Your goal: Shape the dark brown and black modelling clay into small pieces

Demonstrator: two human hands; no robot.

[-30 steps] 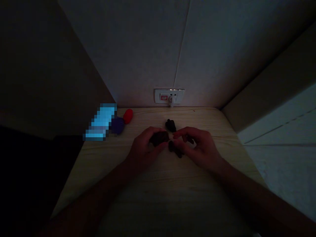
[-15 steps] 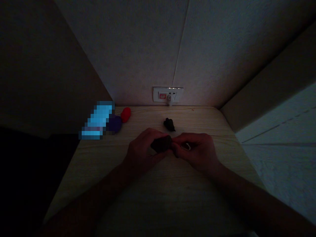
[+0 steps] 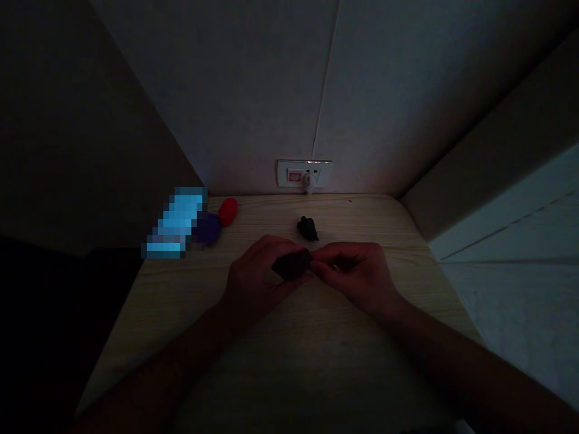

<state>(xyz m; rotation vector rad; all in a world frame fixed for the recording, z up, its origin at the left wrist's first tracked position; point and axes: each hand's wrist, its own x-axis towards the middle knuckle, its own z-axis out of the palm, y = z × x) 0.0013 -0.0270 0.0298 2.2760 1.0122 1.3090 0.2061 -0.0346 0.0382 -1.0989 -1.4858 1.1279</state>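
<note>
Left hand (image 3: 253, 274): its fingers and thumb curve around a dark lump (image 3: 292, 265) and grasp it from the far and near sides, probably to give it a steady support.
Right hand (image 3: 364, 274): its fingertips are brought together and pinch at the right end of the same lump; whether they also hold a separate small bit, one cannot tell in this dim light.
Dark lump: it lies between the two hands, mostly uncovered from above, perhaps so that its shape can be seen; whether it touches the wood below is not clear.
Black lump (image 3: 308, 228): it rests just beyond the fingers, touched by no hand, with a narrow tip toward the right hand; this place seems convenient for reach.
Purple lump (image 3: 208, 229) and red lump (image 3: 228, 211): they sit side by side at the far left, likely put there to leave working room.
Bright shape (image 3: 176, 223): it is pixelated, beside the purple lump, so its kind cannot be told.
Tabletop (image 3: 316, 355): pale wood grain, under both forearms.
Wall socket (image 3: 295, 176): behind the far edge, with a plug (image 3: 308, 183) in it.
</note>
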